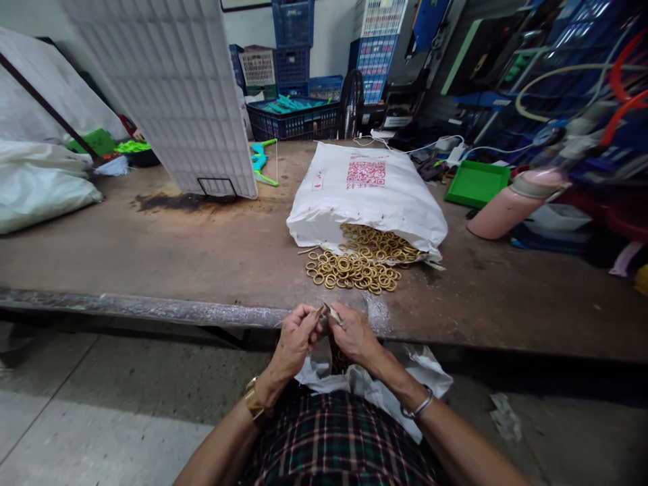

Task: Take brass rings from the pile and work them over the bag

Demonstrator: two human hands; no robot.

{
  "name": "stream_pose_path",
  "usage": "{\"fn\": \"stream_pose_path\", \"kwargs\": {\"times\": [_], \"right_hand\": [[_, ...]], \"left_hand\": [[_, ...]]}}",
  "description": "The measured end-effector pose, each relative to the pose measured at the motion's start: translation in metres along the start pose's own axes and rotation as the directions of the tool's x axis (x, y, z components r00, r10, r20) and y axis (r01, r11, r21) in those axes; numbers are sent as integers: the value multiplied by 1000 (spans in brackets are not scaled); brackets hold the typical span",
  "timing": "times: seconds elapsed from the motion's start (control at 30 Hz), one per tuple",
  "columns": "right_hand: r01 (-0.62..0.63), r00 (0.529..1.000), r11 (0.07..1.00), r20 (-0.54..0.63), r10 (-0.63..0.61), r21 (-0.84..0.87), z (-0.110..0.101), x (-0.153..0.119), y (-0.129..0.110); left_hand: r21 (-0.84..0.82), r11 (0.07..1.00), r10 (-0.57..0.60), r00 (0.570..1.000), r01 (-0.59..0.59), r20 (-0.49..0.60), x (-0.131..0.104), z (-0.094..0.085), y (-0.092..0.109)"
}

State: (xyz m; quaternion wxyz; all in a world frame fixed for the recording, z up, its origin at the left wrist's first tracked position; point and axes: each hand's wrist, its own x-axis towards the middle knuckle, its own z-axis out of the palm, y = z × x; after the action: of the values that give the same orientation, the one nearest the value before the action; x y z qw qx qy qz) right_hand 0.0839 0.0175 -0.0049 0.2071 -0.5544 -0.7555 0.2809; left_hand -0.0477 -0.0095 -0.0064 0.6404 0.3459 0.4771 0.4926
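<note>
One ring (319, 309), perhaps, in pinching left hand (298, 339), small piece (335, 315) in pinching right hand (355, 333), QR code (365, 173)

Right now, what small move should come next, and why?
Probably hold the left hand steady and ease the tool in the right hand slightly closer: the left fingertips pinch a small gold-coloured piece, and the tool's tip is beside it; I can't tell whether they touch.

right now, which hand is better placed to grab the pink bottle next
Right, probably: the pink bottle is to the right of the white sack, nearer the right hand, while the left hand would have to reach across. The right would need to let go of its small tool.
</note>
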Motion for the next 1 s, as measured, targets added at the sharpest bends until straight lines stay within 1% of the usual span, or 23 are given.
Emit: {"fn": "stream_pose_path", "kwargs": {"times": [0.1, 0.23, 0.37, 0.43, 0.53, 0.67, 0.8, 0.9, 1.0], "right_hand": [[23, 998, 991, 55, -15, -132, 1, -3, -1], [51, 992, 976, 122, -25, -213, 0, -3, -2], [45, 975, 945, 219, 29, -325, -5, 0, -8], [40, 970, 918, 235, 59, -395, -6, 2, -11], [20, 977, 894, 197, 77, -448, -5, 11, -10], [-61, 994, 873, 46, 95, -484, -2, 29, -4], [-121, 993, 859, -75, 96, -497, 3, 50, -2], [-155, 987, 847, -109, 115, -508, 8, 63, -4], [-166, 986, 828, -106, 129, -536, 13, 72, -5]], "left_hand": [[34, 999, 21, 1000, -21, -5, 0, -1, -1], [91, 994, 53, 999, -52, -8, 0, -2, -3], [107, 991, 79, 997, -81, 22, -1, -4, -4], [81, 995, 55, 998, -56, 19, -3, -6, -3], [15, 1000, 10, 1000, -11, 27, -8, -7, 1], [-99, 995, -16, 998, 23, 66, -14, -6, 9], [-209, 976, -53, 998, 61, 43, -12, -6, 14], [-276, 958, -76, 997, 77, 15, -9, -9, 15], [-362, 922, -136, 990, 137, 28, -7, -15, 16]]}}
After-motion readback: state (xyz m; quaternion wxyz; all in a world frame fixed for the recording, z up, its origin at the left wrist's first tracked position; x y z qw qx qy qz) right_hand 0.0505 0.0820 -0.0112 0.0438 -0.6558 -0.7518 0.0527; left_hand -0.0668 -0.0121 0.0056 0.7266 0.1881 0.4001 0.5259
